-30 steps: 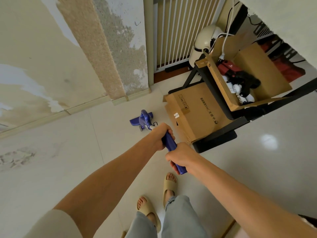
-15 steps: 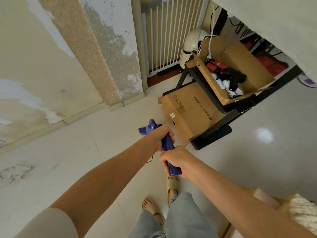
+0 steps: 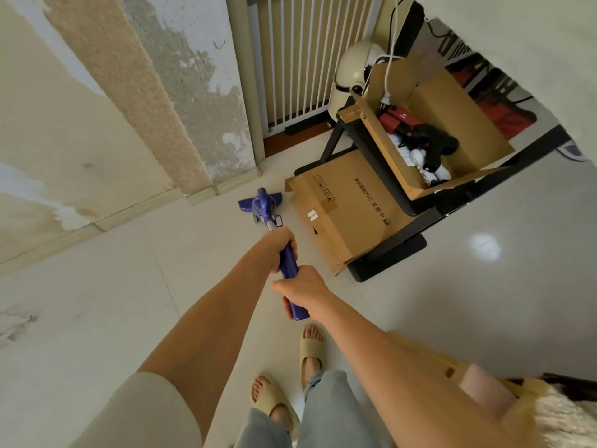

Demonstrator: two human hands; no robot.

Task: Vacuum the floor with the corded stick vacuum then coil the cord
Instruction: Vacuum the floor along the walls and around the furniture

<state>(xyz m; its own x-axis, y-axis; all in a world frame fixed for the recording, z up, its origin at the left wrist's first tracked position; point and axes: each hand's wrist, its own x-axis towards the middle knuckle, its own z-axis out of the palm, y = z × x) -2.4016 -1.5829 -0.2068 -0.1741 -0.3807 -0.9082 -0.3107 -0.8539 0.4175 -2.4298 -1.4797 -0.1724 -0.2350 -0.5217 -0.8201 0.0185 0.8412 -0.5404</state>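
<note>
A blue corded stick vacuum [image 3: 263,206] stands on the pale tiled floor [image 3: 97,302], its head near the wall corner and close to a cardboard box. Both hands hold its blue handle [image 3: 288,263]. My left hand [image 3: 280,248] grips the upper part of the handle, nearer the vacuum body. My right hand [image 3: 302,291] grips the handle's near end. No cord is visible in this view.
A closed cardboard box [image 3: 342,208] lies on the floor under a black frame [image 3: 407,202] that carries an open box [image 3: 452,130] of items. A white barred gate [image 3: 290,59] and a helmet [image 3: 353,72] stand behind. My sandalled feet [image 3: 310,350] are below.
The vacuum head has been pushed forward again, toward the wall corner beside the closed box, after being pulled closer half a second ago. Both hands kept their grip on the handle.
</note>
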